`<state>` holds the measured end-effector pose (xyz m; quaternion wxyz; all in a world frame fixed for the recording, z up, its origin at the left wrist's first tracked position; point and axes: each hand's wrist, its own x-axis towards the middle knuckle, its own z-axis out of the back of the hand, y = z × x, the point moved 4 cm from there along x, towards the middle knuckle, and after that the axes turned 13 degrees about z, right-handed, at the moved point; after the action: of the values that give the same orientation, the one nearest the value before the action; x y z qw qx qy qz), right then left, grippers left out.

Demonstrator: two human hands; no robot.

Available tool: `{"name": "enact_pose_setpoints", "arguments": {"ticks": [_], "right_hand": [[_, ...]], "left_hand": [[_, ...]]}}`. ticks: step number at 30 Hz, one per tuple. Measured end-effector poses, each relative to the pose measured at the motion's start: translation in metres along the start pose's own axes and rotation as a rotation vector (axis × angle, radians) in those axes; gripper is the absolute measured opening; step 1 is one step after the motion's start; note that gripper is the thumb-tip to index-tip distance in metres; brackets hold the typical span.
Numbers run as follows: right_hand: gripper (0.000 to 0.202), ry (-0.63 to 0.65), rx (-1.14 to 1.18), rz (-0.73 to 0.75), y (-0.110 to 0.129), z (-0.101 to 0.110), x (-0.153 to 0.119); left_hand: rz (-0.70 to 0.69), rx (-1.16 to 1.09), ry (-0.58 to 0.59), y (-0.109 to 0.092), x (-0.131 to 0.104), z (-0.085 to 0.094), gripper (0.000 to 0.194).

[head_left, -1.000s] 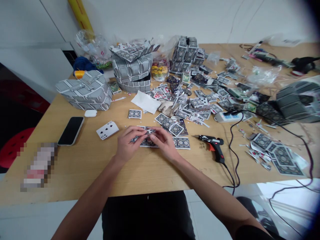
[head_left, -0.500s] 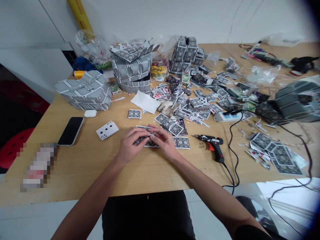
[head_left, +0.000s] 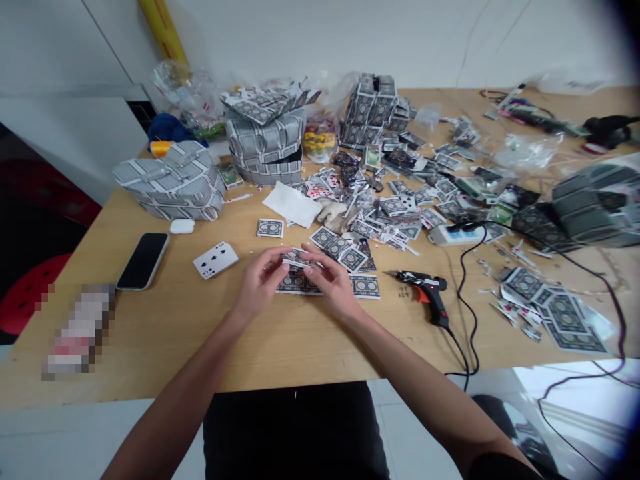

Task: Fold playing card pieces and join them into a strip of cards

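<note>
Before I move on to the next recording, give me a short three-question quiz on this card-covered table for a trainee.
1. True or false: the black and orange hot glue gun lies on the wooden table, in neither hand.
2. Which side of the person's left hand is the black smartphone on: its left or its right?
3. What do the left hand and the right hand hold between them? A) a small patterned playing-card piece B) the face-up white playing card with black spades C) the white earbud case

Key: 1 true; 2 its left; 3 A.
</note>
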<state>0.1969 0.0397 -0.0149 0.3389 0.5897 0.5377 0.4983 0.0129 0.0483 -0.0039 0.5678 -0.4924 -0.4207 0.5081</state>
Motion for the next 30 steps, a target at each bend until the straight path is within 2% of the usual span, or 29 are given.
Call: {"name": "enact_pose_setpoints", "arguments": {"ticks": [8,16,24,30], "right_hand": [[0.045,-0.015,0.053,-0.015,-0.0076,-0.0002,-0.0016],[0.043,-0.021,0.052,0.023,-0.0065,0.001,0.0003],[0.053,-0.021,0.12,-0.035,-0.0073,-0.0002,0.001],[0.044,-0.023,0.113,-0.029,-0.0068,0.0009,0.0007]], "left_hand": [[0.052,-0.082,0.029,-0.0002,-0.0014,-0.0032,0.029],[0.029,-0.011,0.055,0.0048,-0.0011,-0.0038,0.027],[0.018,-0.029,0.073,0.0048,0.0002,-0.0052,0.034],[0.092,-0.058,0.068,0.0057,-0.0019,-0.0039,0.034]]}}
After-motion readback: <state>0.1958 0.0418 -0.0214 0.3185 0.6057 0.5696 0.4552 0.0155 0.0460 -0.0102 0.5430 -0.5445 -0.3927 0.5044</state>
